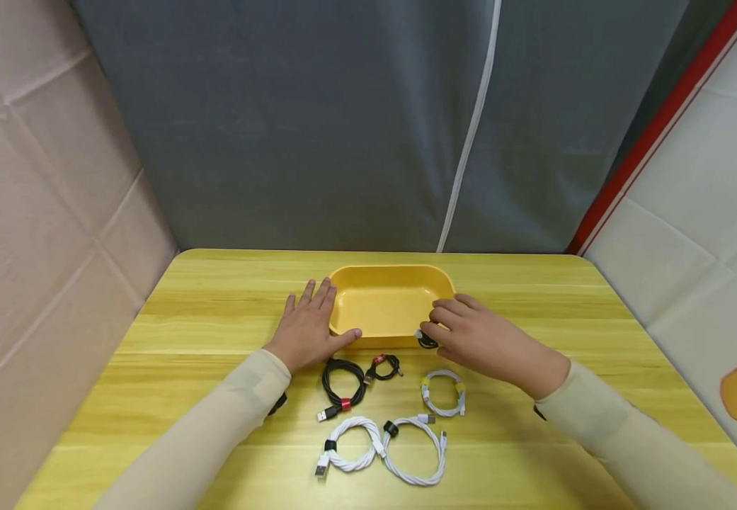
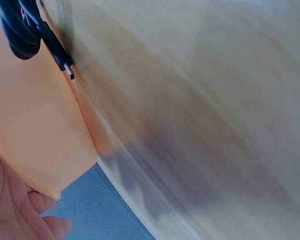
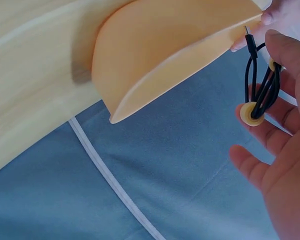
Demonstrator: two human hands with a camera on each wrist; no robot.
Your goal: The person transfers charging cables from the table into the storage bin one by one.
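Observation:
A yellow tray (image 1: pixel 350 303) stands at the middle of the wooden table. My left hand (image 1: pixel 318 316) lies flat on the table against the tray's left side, fingers straight, thumb touching the front rim. My right hand (image 1: pixel 435 330) is at the tray's front right corner and pinches a small black cable coil (image 1: pixel 427 341). In the right wrist view the black cable coil (image 3: pixel 262 92), bound with a yellow tie, hangs between thumb and fingers beside the tray (image 3: pixel 165 55). The left wrist view shows the tray's wall (image 2: pixel 35 125) and a black cable (image 2: pixel 25 30).
Several coiled cables lie in front of the tray: a black coil with red tie (image 1: pixel 343 383), a smaller black one (image 1: pixel 384 367), a white coil with yellow ties (image 1: pixel 443 392), and two white coils (image 1: pixel 350 453) (image 1: pixel 415 450) nearer me. Cloth walls surround the table.

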